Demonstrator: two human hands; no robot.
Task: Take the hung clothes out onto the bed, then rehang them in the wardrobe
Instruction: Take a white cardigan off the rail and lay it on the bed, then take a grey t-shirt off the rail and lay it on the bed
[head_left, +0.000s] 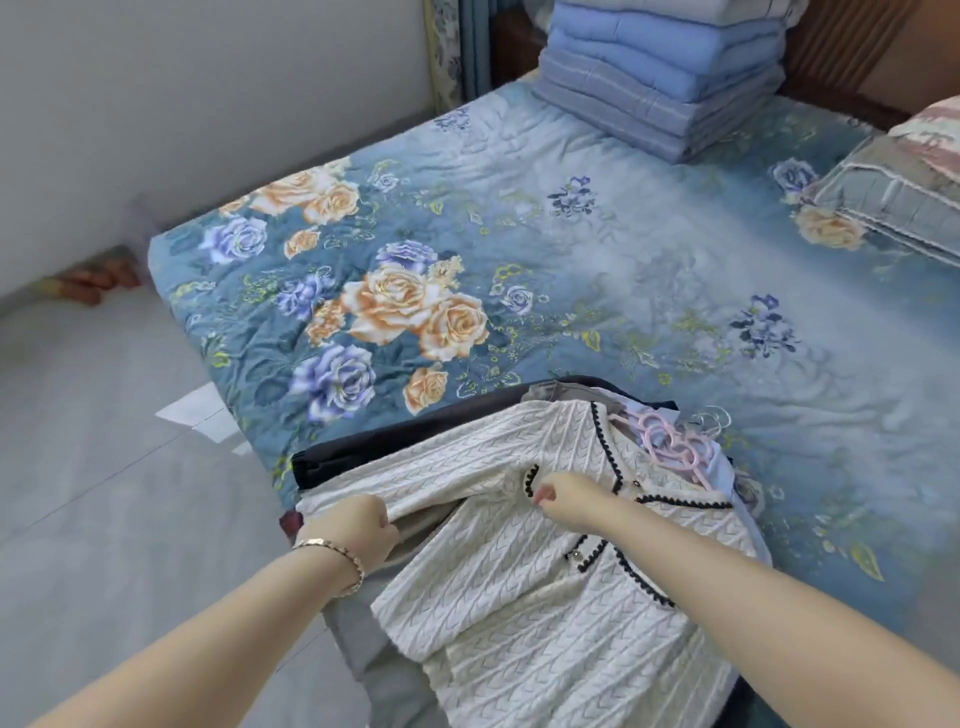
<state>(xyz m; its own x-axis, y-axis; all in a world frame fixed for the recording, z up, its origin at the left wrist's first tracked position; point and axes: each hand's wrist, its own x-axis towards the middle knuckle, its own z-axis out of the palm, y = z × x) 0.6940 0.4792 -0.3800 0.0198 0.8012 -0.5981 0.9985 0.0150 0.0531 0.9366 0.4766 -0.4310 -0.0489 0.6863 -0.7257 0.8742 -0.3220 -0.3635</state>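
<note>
Head view, L hand (363, 530) & R hand (563, 499) grips both clamped on white cardigan (519, 618), on bed (597, 249)

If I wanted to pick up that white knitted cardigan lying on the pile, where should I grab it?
Probably by the pink hanger poking out at its collar, reached from the pile's far right end. The cardigan lies flat and floppy, so a pinch of knit would let it sag, while the hanger seems to carry the shoulders.
</note>
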